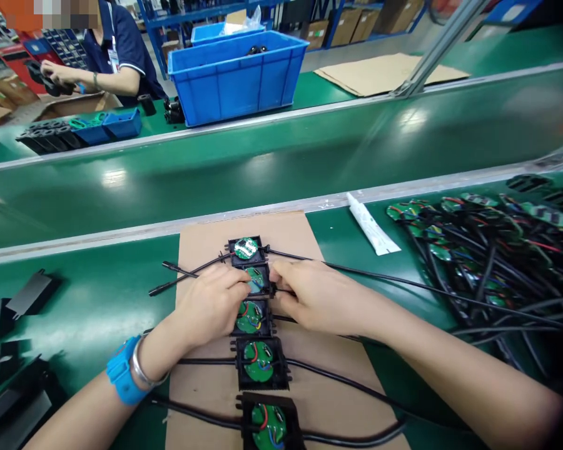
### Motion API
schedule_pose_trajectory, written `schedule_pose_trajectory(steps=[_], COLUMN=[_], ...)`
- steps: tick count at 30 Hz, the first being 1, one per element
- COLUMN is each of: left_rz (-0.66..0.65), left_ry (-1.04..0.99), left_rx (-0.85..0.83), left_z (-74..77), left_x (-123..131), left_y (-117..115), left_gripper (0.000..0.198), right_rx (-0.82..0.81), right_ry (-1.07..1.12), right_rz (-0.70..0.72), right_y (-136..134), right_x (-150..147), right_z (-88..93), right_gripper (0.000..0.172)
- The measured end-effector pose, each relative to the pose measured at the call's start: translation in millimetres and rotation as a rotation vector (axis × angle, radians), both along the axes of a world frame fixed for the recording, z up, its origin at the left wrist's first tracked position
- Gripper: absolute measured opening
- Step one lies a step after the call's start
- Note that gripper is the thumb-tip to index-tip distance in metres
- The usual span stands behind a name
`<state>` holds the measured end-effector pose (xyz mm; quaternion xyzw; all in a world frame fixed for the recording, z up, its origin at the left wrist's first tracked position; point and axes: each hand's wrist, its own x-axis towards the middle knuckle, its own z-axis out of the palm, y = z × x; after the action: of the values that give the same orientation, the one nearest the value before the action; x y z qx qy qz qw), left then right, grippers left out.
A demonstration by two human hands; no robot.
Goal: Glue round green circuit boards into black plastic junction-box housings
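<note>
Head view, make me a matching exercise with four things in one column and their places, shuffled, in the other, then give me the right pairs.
Things
1. White tube
2. Large blue bin
3. Blue wristband
4. Right hand

Places
A. Next to a silver bangle
B. At the right side of the second black housing from the far end
C. Between the cardboard sheet and the pile of wired circuit boards
D. To the right of the person in the dark shirt

Right pairs: 1-C, 2-D, 3-A, 4-B
</note>
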<state>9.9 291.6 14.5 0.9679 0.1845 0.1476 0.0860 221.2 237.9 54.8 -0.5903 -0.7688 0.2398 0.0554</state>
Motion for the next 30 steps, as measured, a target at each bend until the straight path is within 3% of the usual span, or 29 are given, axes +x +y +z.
schedule_pose_trajectory(steps=[5,10,13,20,26,30], left_rz=[-0.039,-0.030,-0.032,-0.006,0.013,0.069], left_ry=[-0.004,-0.035,-0.027,0.048,0.115,0.186], left_rx=[-0.049,-0.106,-0.127,-0.115,-0.097,-0.092], left_z=[-8.5,-14.3,-14.9,-12.8,-6.0,-3.6], left_x=[0,1,1,0,7,17], left_y=[2,1,1,0,-4,-6], left_gripper=[0.027,0.029,0.029,0.027,0.051,0.034], right_rx=[0.143,0.413,0.405,0.426,0.509,0.517], right_ry=[-0.076,0.165,0.164,0.014,-0.137,-0.241], right_rz=[0.014,-0.034,0.006,0.118,0.229,0.307], right_y=[-7,-7,-2,4,5,3], right_x=[-4,-3,3,14,9,6], right_z=[-11.9,-46.2,-56.8,-44.2,-48.4,-55.2], right_gripper=[0.014,0.019,0.019,0.018,0.024,0.022])
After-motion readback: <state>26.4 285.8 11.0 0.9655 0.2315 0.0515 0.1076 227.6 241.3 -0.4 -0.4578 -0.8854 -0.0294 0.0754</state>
